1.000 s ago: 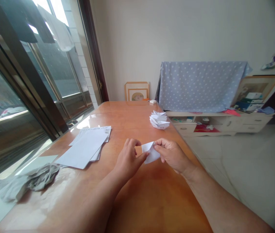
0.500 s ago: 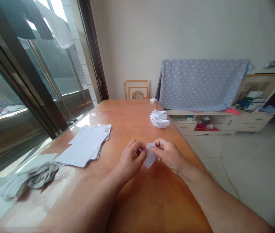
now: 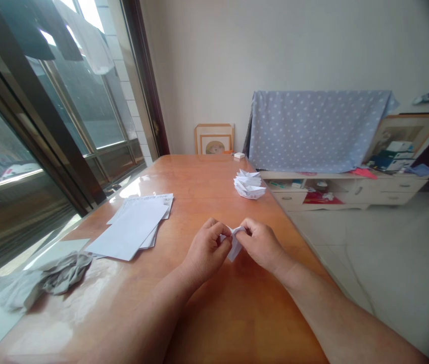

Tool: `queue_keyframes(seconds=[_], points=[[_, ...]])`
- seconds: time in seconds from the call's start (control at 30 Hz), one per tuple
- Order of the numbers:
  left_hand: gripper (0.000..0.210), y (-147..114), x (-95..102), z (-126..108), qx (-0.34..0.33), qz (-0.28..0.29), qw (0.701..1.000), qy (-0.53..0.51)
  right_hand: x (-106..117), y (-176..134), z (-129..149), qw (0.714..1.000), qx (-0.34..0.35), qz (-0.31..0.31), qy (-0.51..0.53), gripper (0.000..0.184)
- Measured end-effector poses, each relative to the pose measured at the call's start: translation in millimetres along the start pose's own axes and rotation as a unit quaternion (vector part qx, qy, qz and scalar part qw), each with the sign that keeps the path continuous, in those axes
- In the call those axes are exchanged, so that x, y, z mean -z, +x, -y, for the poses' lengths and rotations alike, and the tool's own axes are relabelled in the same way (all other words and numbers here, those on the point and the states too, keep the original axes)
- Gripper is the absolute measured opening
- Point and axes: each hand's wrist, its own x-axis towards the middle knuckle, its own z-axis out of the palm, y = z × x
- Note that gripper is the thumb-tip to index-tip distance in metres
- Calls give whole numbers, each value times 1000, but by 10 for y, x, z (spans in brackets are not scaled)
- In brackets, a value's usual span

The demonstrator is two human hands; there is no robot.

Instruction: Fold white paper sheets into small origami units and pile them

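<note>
A small folded piece of white paper point(image 3: 236, 248) is held between my two hands above the wooden table point(image 3: 233, 313). My left hand point(image 3: 209, 247) pinches its left side, thumb and fingers pressed together. At its upper right, my right hand point(image 3: 261, 243) grips the paper with thumb and bent fingers. The paper's lower end points down, and my fingers hide part of its top. Beyond my hands stands a cluster of folded white paper pieces point(image 3: 249, 184), near the table's right edge.
A stack of white sheets point(image 3: 129, 230) lies on the left of the table. Nearer me is a crumpled grey cloth point(image 3: 66, 273). A small white box point(image 3: 239, 155) sits at the far end. Past the right edge is a white cabinet point(image 3: 384, 192) under a dotted blue cloth point(image 3: 313, 131).
The upper part of the paper has bent inward and its visible area is smaller. My right thumb has shifted over its top edge, with the fingers curled more. The left hand has barely moved.
</note>
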Motion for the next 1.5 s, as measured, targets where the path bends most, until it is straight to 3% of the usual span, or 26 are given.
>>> queue_keyframes(seconds=[0.33, 0.6, 0.7, 0.8, 1.03, 1.3, 1.4, 1.5], points=[[8, 18, 24, -40, 30, -17, 999, -15, 19, 2, -1, 996, -4, 35, 78, 8], [16, 35, 89, -88, 103, -42, 991, -67, 92, 22, 25, 989, -11, 65, 135, 9], [25, 17, 77, -28, 91, -25, 994, -56, 111, -3, 81, 988, -2, 80, 132, 10], [13, 7, 54, 32, 72, -10, 997, -36, 127, -25, 128, 988, -2, 89, 130, 13], [17, 26, 59, 54, 100, -4, 992, -79, 189, -11, 165, 990, 36, 23, 134, 23], [9, 38, 100, -65, 98, -11, 991, -94, 173, -36, 170, 991, 129, 24, 41, 13], [9, 50, 162, -170, 119, -6, 989, -86, 187, -42, 190, 992, 108, 7, 72, 18], [11, 60, 229, -263, 159, -5, 983, -88, 214, -2, 170, 989, 21, -87, 116, 27]])
